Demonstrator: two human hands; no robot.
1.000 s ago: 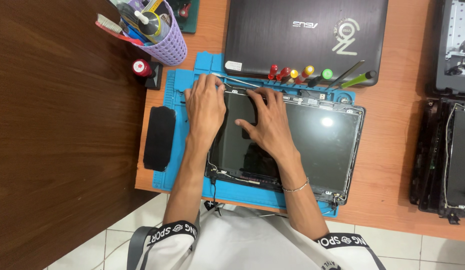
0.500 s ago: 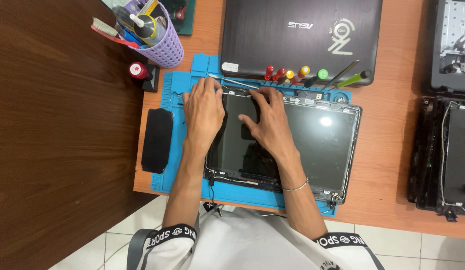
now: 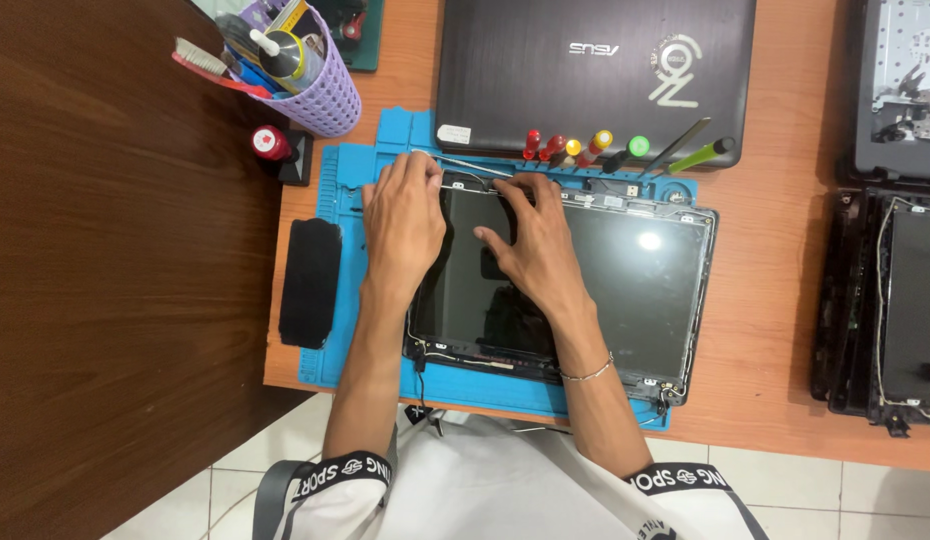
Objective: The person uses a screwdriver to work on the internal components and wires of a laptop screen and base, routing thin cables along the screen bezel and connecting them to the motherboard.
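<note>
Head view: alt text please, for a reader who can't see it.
Both bare hands, left hand and right hand, press on the far-left edge of a bare laptop screen panel lying on a blue repair mat. Screwdrivers lie beyond it, beside a closed laptop.

Both forearms stretched forward, bare, running near each other. Left hand [image 3: 403, 215] flat, palm down, fingers together pointing ahead. Right hand [image 3: 533, 245] palm down, fingers spread and slightly curled, thumb out leftward; thin bracelet [image 3: 588, 373] at wrist.
</note>
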